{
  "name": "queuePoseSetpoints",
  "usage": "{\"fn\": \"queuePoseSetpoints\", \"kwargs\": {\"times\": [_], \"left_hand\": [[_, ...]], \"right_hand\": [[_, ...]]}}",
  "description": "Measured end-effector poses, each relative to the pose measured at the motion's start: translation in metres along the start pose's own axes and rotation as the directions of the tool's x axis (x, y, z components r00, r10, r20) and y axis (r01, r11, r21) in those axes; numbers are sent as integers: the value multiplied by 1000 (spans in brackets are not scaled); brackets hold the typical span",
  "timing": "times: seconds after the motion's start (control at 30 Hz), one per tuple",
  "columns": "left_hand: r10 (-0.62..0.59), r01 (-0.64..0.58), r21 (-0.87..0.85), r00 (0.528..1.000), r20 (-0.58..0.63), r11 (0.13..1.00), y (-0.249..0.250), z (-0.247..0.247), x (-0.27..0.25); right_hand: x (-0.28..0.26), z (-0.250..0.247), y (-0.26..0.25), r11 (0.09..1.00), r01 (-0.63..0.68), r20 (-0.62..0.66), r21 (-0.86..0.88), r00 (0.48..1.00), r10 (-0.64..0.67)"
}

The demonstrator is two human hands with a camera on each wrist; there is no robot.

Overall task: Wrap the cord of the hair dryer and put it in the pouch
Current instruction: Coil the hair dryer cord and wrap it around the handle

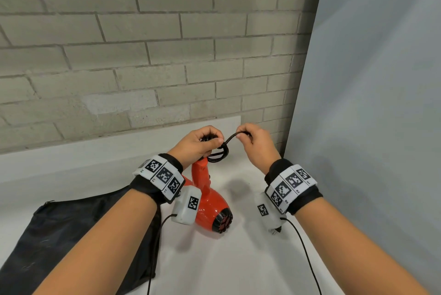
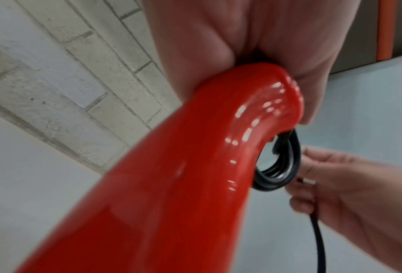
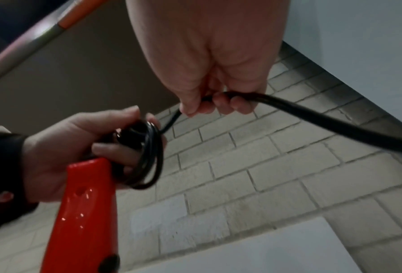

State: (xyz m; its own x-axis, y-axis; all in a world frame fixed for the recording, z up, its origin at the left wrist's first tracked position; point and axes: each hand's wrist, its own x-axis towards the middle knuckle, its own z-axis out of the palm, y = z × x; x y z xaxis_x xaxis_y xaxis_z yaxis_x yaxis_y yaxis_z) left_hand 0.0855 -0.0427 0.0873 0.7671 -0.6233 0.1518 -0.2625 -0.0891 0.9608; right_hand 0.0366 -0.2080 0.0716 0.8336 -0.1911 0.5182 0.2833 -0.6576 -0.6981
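Head view: your left hand (image 1: 202,143) grips the handle tip of the one red hair dryer (image 1: 210,201) at frame centre, pinning the coils; your right hand (image 1: 254,141) pinches the cord (image 1: 230,138) just right of it. One black pouch (image 1: 71,235) lies lower left on the surface (image 1: 238,259).

Left wrist view: several stacked loops (image 2: 279,171), count unclear. Ease your thumb and they could spring loose.

Right wrist view: one free cord length (image 3: 335,123) trails right; it could snag or tug the coil open.
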Motion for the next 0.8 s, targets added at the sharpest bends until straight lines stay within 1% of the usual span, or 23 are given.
{"fn": "queuePoseSetpoints", "kwargs": {"times": [0.1,0.17,0.23,0.3,0.33,0.4,0.43,0.47,0.5,0.53,0.6,0.67,0.8], "left_hand": [[-41,37,104,999,36,994,4,-1,-1],[-62,49,138,994,91,989,7,0,-2],[-56,42,132,993,102,990,8,2,-3],[-38,32,112,998,46,993,8,5,-3],[-32,31,102,999,11,994,7,6,-3],[-28,32,74,998,-57,997,5,9,-1],[-27,32,57,996,-88,998,4,10,0],[-28,33,42,993,-112,999,3,11,1],[-32,36,32,991,-129,999,2,11,2],[-35,39,26,990,-137,999,1,11,2],[-44,47,19,987,-153,999,-1,10,3],[-45,48,12,983,-177,999,-2,11,4],[-31,31,-4,973,-230,1000,0,13,3]], "right_hand": [[4,-5,-14,998,68,-52,-4,996,-68],[4,-7,-22,995,102,-34,12,994,-102],[3,-9,-25,993,104,-5,54,995,-103],[2,-14,-24,994,46,7,101,999,-47],[0,-18,-21,995,10,7,96,1000,-11],[-8,-24,-7,996,-87,5,-13,996,87],[-14,-26,4,983,-160,12,-87,987,162],[-21,-27,17,957,-247,35,-151,966,255],[-29,-27,31,921,-336,80,-197,931,356],[-38,-26,44,880,-413,145,-233,880,452],[-54,-21,64,810,-493,291,-318,762,578],[-68,-18,73,771,-502,398,-393,662,635],[-84,-14,75,756,-525,552,-391,523,649]]}}
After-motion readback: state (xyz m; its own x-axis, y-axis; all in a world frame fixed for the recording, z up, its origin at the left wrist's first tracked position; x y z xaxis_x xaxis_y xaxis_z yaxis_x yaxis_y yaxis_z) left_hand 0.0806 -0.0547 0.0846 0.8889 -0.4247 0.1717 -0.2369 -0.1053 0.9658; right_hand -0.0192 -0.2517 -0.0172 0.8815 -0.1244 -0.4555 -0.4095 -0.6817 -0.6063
